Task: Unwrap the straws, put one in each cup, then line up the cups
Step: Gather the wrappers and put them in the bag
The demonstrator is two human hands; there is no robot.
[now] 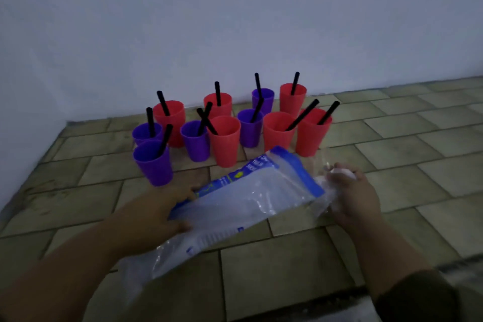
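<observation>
Fingers (pixel 193 189) of the left hand (pixel 154 213) curl round the plastic bag (pixel 243 198), the right hand (pixel 354 195) squeezes crumpled wrap (pixel 342 172), and the cups (pixel 224 141) near the wall (pixel 235 21) each hold a black straw (pixel 163 103), so I think lining them up neatly comes next.

Left arm reaches in from 7 o'clock, forearm bare, left hand (pixel 156 214) clamping thumb and fingers on the plastic bag (pixel 248 198); right arm in from 5 o'clock, right hand (pixel 355 196) knuckles up, fingers curled round crumpled plastic (pixel 342 172)
</observation>
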